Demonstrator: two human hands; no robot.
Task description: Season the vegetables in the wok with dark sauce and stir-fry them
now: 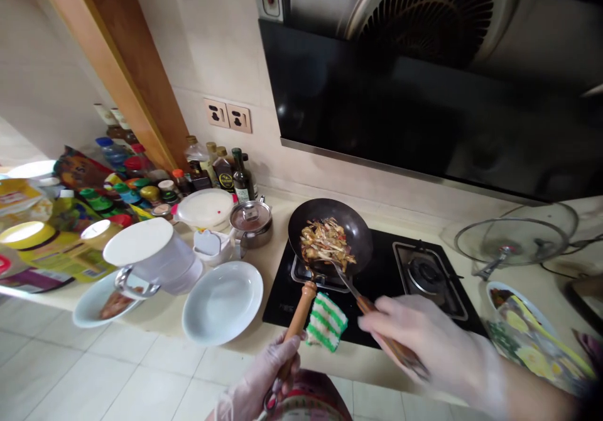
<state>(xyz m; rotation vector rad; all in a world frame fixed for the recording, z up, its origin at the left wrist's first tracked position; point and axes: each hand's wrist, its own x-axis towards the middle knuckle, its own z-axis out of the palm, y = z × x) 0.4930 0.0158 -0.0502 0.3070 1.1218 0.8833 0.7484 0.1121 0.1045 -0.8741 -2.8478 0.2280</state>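
A black wok (351,222) sits on the left burner of the stove (377,279), filled with stir-fried strips of food (326,243). My left hand (266,380), in a thin clear glove, is wrapped round the end of the wok's wooden handle (299,314). My right hand (426,345), gloved as well, grips the wooden handle of a metal spatula (349,284). The spatula's blade is down in the food at the near side of the wok.
A green-and-white striped cloth (326,322) lies at the stove's front edge. An empty white plate (222,301), a plate with food, a white lidded pot (153,254), a small steel pot (250,221) and many bottles stand at left. A glass lid (513,240) lies right of the stove.
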